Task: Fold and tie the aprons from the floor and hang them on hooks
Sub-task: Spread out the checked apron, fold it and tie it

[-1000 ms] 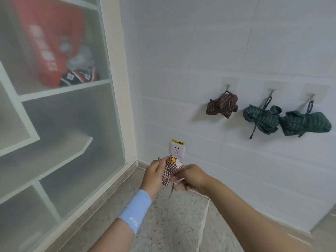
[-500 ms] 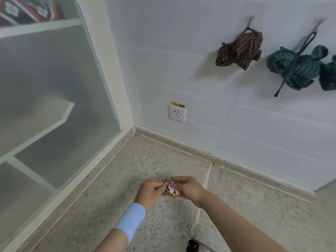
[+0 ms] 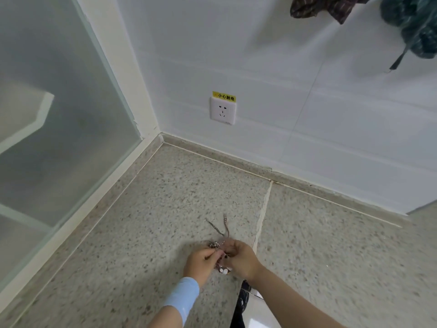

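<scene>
Pinching a small checked apron bundle [image 3: 222,265] between them, the left hand [image 3: 200,259] and the right hand [image 3: 241,258] meet low over the floor [image 3: 132,233], a matte, speckled terrazzo crossed by a pale seam. Both sets of fingers curl onto the soft, crumpled cloth, which is mostly hidden behind them, so its fold cannot be made out. Two thin ties [image 3: 224,227] stick up from the bundle. A smooth light-blue wristband [image 3: 182,296] wraps the left forearm. On the glossy white tiled wall sits a square socket [image 3: 222,111] under a yellow label [image 3: 224,97]. At the upper edge a brown striped apron [image 3: 331,7] and a green striped apron [image 3: 417,29] hang cut off and blurred. Frosted glass [image 3: 59,102] fills the left side, and a dark cloth [image 3: 241,304] trails off the bottom edge.
</scene>
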Tool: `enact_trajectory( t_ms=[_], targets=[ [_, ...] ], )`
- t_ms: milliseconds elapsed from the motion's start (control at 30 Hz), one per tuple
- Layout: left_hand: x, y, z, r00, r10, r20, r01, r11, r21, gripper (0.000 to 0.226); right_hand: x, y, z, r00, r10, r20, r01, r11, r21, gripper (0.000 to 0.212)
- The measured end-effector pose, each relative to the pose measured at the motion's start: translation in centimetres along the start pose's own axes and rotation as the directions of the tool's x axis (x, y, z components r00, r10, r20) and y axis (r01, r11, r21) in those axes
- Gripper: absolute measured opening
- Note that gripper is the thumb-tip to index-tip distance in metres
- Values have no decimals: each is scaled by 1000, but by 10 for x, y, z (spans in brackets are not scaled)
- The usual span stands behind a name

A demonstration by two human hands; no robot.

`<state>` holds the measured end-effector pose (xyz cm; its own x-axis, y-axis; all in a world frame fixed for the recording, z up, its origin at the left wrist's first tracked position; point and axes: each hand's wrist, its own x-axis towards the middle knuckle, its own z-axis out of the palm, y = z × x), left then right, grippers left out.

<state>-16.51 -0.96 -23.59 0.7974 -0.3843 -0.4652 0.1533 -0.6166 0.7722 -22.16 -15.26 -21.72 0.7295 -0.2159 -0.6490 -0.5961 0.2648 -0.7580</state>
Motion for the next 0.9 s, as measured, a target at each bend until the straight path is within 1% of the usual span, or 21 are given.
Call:
enact_trajectory(
  t_ms=[33, 67, 133, 167, 200, 233, 267, 300, 333, 367, 400, 433, 467, 533, 567, 600, 667, 733, 767, 800, 900],
  targets=[
    [0, 0, 4, 1000, -4, 5, 3, 1000, 18, 30, 0, 4, 2, 996, 45, -79, -34, 991, 128, 48],
    [1, 0, 7, 1000, -1, -3, 1, 999, 38, 33, 0, 9, 4, 981, 98, -165, -51, 962, 268, 47],
    [4, 0, 17, 1000, -6, -27, 8, 996, 87, 38, 0, 16, 6, 914, 258, -313, -87, 878, 471, 35],
    [3, 2, 20, 999, -15, -39, 19, 994, 110, 37, -1, 16, 6, 892, 306, -333, -101, 854, 511, 25],
    [3, 2, 23, 998, -32, -52, 38, 990, 135, 35, -4, 16, 6, 891, 310, -332, -101, 848, 521, 13],
    [3, 3, 26, 996, -54, -67, 64, 987, 150, 34, -7, 15, 6, 901, 283, -328, -88, 861, 502, 8],
    [5, 4, 29, 995, -61, -83, 75, 982, 175, 34, -9, 15, 4, 915, 237, -327, -65, 885, 461, 15],
    [6, 6, 31, 994, -60, -95, 78, 976, 203, 34, -8, 18, 2, 930, 157, -333, -17, 921, 388, 21],
    [7, 7, 32, 995, -42, -96, 63, 970, 236, 32, -7, 20, -1, 939, 41, -340, 54, 963, 265, 25],
    [8, 10, 33, 996, -22, -85, 44, 964, 262, 31, -6, 23, -5, 939, -89, -334, 123, 989, 84, 28],
    [10, 11, 33, 998, 1, -65, 17, 958, 286, 30, -5, 25, -9, 931, -214, -297, 188, 975, -115, 28],
    [11, 12, 33, 999, 27, -32, -16, 951, 309, 29, -3, 27, -13, 921, -317, -227, 248, 925, -288, 24],
    [13, 12, 32, 999, 51, 13, -52, 940, 337, 28, -2, 27, -16, 907, -399, -134, 311, 850, -425, 20],
    [16, 10, 29, 990, 85, 109, -120, 924, 362, 28, 4, 29, -24, 858, -513, 21, 419, 677, -605, 15],
    [16, 10, 26, 983, 108, 145, -153, 924, 350, 28, 7, 29, -27, 839, -539, 78, 455, 615, -644, 14],
    [15, 8, 24, 976, 136, 167, -186, 924, 334, 26, 10, 27, -28, 834, -538, 121, 470, 579, -667, 13],
    [13, 4, 22, 965, 197, 171, -242, 922, 302, 19, 14, 26, -29, 856, -494, 152, 445, 556, -702, 10],
    [8, 1, 21, 965, 240, 108, -260, 930, 260, 17, 16, 25, -29, 881, -451, 145, 403, 551, -731, 9],
    [5, 0, 21, 965, 253, 73, -264, 930, 255, 16, 18, 25, -29, 889, -436, 138, 387, 558, -734, 9],
    [4, -2, 22, 960, 276, 48, -278, 921, 273, 16, 18, 25, -29, 904, -410, 118, 360, 585, -726, 11],
    [-1, -6, 25, 932, 361, -14, -328, 862, 387, 17, 18, 24, -24, 951, -310, 12, 248, 737, -628, 15]
  ],
)
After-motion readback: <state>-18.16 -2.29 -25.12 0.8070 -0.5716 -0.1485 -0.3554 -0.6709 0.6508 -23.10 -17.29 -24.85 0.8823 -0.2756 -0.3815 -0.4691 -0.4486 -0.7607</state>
